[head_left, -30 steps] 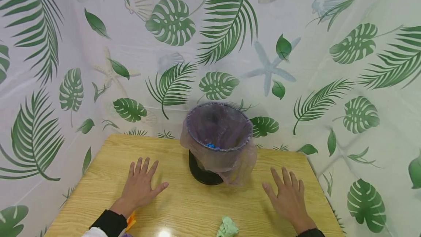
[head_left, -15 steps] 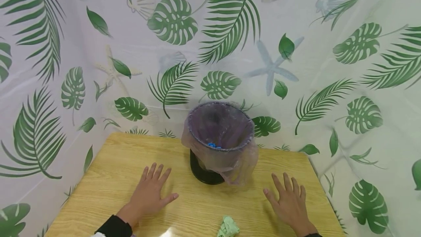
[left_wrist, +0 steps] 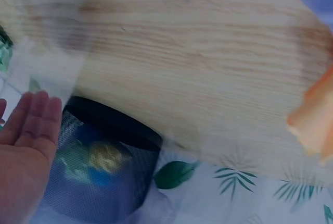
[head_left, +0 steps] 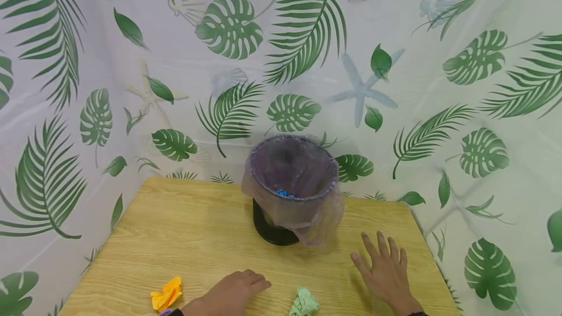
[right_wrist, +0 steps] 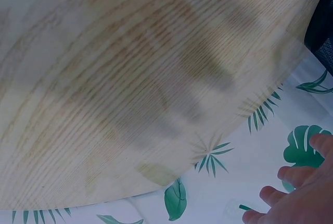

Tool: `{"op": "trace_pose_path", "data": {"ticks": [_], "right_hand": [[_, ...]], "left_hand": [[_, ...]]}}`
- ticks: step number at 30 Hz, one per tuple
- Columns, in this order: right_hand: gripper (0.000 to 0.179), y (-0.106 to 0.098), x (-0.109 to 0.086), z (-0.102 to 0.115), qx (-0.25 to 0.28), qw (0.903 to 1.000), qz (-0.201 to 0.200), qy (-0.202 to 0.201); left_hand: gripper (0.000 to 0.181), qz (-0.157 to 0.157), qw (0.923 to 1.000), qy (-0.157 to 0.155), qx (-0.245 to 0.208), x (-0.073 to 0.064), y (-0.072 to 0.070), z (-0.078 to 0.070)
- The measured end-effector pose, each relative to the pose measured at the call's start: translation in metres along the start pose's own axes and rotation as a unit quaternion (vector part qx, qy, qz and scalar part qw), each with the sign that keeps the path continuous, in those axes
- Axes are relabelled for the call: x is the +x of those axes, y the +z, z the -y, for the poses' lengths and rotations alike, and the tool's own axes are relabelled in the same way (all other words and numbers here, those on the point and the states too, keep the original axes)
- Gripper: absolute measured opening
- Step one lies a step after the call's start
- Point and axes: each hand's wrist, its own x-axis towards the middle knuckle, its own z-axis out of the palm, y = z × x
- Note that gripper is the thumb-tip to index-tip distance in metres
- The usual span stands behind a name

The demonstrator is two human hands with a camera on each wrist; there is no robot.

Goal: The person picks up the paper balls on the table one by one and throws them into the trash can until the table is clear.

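Observation:
My left hand point(head_left: 230, 292) is low over the front of the table, empty, its fingertips pointing at a crumpled light-green paper point(head_left: 304, 302) a short way to their right. In the left wrist view the fingers point(left_wrist: 39, 117) look fairly straight and hold nothing. My right hand point(head_left: 386, 272) is spread over the right side of the table, holding nothing. Behind the hands stands a dark mesh wastebasket point(head_left: 274, 230) lined with a translucent purple bag point(head_left: 303, 216). Blue crumpled paper point(head_left: 283, 193) shows inside it; through the mesh, yellowish paper point(left_wrist: 106, 157) and green paper also appear.
A crumpled orange paper point(head_left: 167, 294) lies at the front left of the wooden table point(head_left: 197, 238). Beside it a bit of purple point(head_left: 166, 312) pokes out behind my left wrist. Leaf-patterned sheeting point(head_left: 219, 72) hangs close behind the table and along both sides.
My left hand has moved right and toward the table's front, nearer the green paper, uncovering the orange paper. The right hand stays almost in place. The wastebasket has not moved.

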Motion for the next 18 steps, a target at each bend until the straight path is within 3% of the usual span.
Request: {"op": "trace_pose_path", "data": {"ticks": [5,11,15,18], "right_hand": [[0.071,0.001,-0.001,-0.001,0.003,1.0000,-0.002,-0.001],[0.070,0.002,-0.002,-0.002,0.005,1.0000,-0.005,0.000],[0.068,0.005,-0.002,-0.002,0.010,1.0000,-0.002,-0.001],[0.068,0.008,-0.003,-0.003,0.011,0.9999,0.003,0.001]], "left_hand": [[0.056,0.042,0.9973,0.047,-0.036,0.005,0.011,-0.011],[0.038,0.061,0.9933,0.095,-0.024,0.008,0.024,-0.023],[0.027,0.057,0.9939,0.092,-0.022,0.010,0.033,-0.028],[0.022,0.056,0.9961,0.047,-0.049,0.009,0.037,-0.035]]}}
